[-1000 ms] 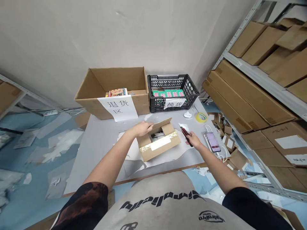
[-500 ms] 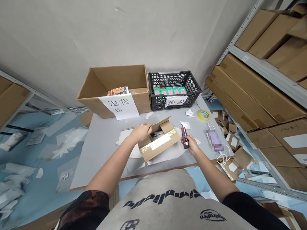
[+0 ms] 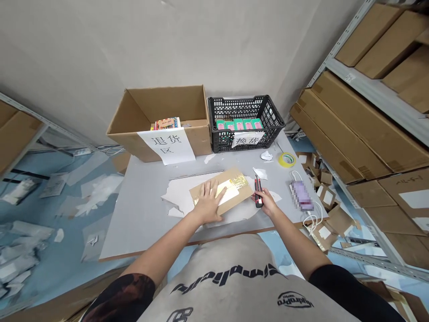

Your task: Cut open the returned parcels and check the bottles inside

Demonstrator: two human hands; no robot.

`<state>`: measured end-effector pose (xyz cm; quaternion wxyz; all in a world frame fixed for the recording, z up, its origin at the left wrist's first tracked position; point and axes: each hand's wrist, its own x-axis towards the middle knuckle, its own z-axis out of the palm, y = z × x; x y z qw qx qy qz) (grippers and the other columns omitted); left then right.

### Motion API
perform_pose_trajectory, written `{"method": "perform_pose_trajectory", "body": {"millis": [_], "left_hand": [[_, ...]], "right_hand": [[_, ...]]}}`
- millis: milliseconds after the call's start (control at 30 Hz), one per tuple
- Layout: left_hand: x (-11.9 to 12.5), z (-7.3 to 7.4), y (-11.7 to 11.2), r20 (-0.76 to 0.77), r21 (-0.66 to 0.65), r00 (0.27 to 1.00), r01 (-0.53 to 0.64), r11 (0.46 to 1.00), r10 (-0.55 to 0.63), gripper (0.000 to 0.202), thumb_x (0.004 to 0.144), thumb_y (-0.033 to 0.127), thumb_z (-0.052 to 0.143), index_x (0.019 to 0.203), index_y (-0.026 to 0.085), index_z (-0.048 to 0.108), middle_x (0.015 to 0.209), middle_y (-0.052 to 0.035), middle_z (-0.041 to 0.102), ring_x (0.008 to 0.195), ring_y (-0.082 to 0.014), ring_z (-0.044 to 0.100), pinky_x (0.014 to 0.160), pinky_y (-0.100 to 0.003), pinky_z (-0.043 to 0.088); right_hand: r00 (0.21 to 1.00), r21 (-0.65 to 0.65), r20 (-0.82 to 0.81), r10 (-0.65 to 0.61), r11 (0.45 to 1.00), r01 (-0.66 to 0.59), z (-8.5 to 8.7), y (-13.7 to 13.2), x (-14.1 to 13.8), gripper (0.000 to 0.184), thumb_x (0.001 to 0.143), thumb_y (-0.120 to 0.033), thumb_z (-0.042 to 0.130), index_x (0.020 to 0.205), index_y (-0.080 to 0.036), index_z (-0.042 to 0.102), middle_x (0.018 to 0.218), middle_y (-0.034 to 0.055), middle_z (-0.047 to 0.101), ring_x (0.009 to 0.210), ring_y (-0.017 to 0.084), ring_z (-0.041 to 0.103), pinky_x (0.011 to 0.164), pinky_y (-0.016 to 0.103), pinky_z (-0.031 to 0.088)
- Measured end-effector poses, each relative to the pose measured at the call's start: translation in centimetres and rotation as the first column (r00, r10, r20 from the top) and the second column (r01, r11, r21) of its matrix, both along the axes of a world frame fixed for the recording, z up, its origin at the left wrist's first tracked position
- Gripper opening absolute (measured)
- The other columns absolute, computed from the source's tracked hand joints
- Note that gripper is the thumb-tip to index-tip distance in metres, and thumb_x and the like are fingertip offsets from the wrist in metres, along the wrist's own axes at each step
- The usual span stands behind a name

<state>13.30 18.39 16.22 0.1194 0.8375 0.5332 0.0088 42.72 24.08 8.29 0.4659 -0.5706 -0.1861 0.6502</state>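
A small brown cardboard box (image 3: 238,197) lies on torn white paper (image 3: 179,190) on the grey table, its lid down. A white label and shiny yellowish tape run across its top. My left hand (image 3: 208,201) rests on the lid with its fingers spread. A red and black utility knife (image 3: 258,191) is gripped in my right hand (image 3: 267,201), upright just beyond the box's right end. Whether the right fingers also touch the box I cannot tell. The lid hides what is inside.
Behind stand a large open carton (image 3: 161,143) with a paper sign and a black plastic crate (image 3: 246,141) holding several green and pink boxes. Yellow tape (image 3: 287,159), crumpled paper (image 3: 266,155) and a cabled phone (image 3: 302,195) lie on the right. Shelves of cartons (image 3: 368,129) border that side.
The box's flap was raised with my left hand at its edge; now it is down, and that hand lies flat on top. The right hand still grips the knife.
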Motion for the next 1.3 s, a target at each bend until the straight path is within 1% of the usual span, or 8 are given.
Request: {"method": "perform_pose_trajectory", "body": {"millis": [300,433,533,633,767,1033,1200,1300], "left_hand": [[-4.4,3.0,-0.4,0.099,-0.057,0.983,0.159,0.986,-0.153,0.113,0.060,0.048,0.077,0.154,0.030,0.019,0.163,-0.0102,0.006,0.148,-0.0414,0.003,0.117,-0.057,0.005],[-8.2,1.0,-5.8,0.237,-0.016,0.966,-0.103,0.995,0.104,0.105,0.059,0.051,0.081,0.150,0.032,0.032,0.163,-0.0109,0.004,0.148,-0.0433,0.003,0.116,-0.062,0.010],[-8.9,-2.4,-9.9,0.455,-0.167,0.749,-0.459,0.873,0.481,0.117,0.061,0.053,0.081,0.155,0.029,0.015,0.163,-0.0133,0.004,0.148,-0.0400,0.009,0.116,-0.058,0.022],[-7.3,-5.2,-11.1,0.645,-0.424,0.426,-0.491,0.761,0.634,0.115,0.068,0.051,0.077,0.155,0.026,0.006,0.155,-0.0146,0.032,0.142,-0.0312,0.034,0.115,-0.048,0.030],[-4.8,-5.3,-9.0,0.705,-0.526,0.192,-0.505,0.684,0.683,0.095,0.069,0.052,0.076,0.147,0.024,0.030,0.138,-0.0114,0.054,0.129,-0.0278,0.051,0.111,-0.043,0.039],[-5.3,-2.5,-3.8,0.625,-0.644,0.067,-0.520,0.562,0.778,0.065,0.076,0.062,0.065,0.124,0.020,0.053,0.110,-0.0101,0.069,0.097,-0.0238,0.067,0.085,-0.037,0.053],[-5.8,-4.3,-0.3,0.502,-0.747,0.110,-0.446,0.494,0.858,0.061,0.084,0.069,0.043,0.112,0.018,0.060,0.109,-0.0107,0.069,0.099,-0.0259,0.066,0.089,-0.043,0.050],[-5.8,-5.9,-1.1,0.553,-0.772,0.162,-0.268,0.576,0.817,0.069,0.083,0.068,0.048,0.135,0.023,0.049,0.139,-0.0130,0.054,0.123,-0.0268,0.056,0.101,-0.043,0.045]], "right_hand": [[0.999,-0.008,-0.024,0.031,0.999,-0.031,-1.1,0.6,-1.7,0.046,0.053,-0.026,0.086,0.082,-0.024,0.051,0.066,-0.0040,0.066,0.072,0.018,0.072,0.068,0.028,0.060],[0.993,-0.028,-0.031,0.115,0.993,-0.115,-0.7,-2.1,-1.7,0.034,0.054,-0.019,0.082,0.073,-0.022,0.053,0.062,-0.0019,0.063,0.078,0.021,0.072,0.079,0.032,0.059],[0.975,-0.023,-0.053,0.215,0.976,-0.217,0.0,-4.6,-1.8,0.028,0.057,-0.021,0.079,0.077,-0.022,0.058,0.077,0.0024,0.070,0.089,0.022,0.071,0.081,0.032,0.058],[0.943,-0.004,-0.058,0.328,0.945,-0.328,0.8,-6.1,-2.3,0.026,0.058,-0.023,0.076,0.078,-0.024,0.059,0.090,0.0032,0.072,0.097,0.023,0.069,0.078,0.030,0.057],[0.951,0.036,-0.055,0.306,0.952,-0.304,1.9,-6.0,-2.9,0.018,0.063,-0.026,0.074,0.076,-0.025,0.061,0.085,0.0006,0.072,0.094,0.020,0.069,0.079,0.027,0.055],[0.971,0.096,0.021,0.240,0.966,-0.241,5.7,-3.0,-1.1,0.032,0.067,-0.030,0.079,0.096,-0.021,0.070,0.104,0.0066,0.074,0.100,0.022,0.068,0.085,0.029,0.053],[0.970,0.098,-0.016,0.244,0.965,-0.241,4.8,-1.2,-0.7,0.033,0.060,-0.025,0.077,0.092,-0.022,0.068,0.097,0.0052,0.075,0.095,0.023,0.070,0.080,0.030,0.054],[0.981,0.077,0.001,0.192,0.978,-0.191,2.9,-1.2,-0.4,0.029,0.059,-0.025,0.072,0.087,-0.022,0.065,0.097,0.0043,0.075,0.095,0.023,0.070,0.076,0.030,0.056]]}}
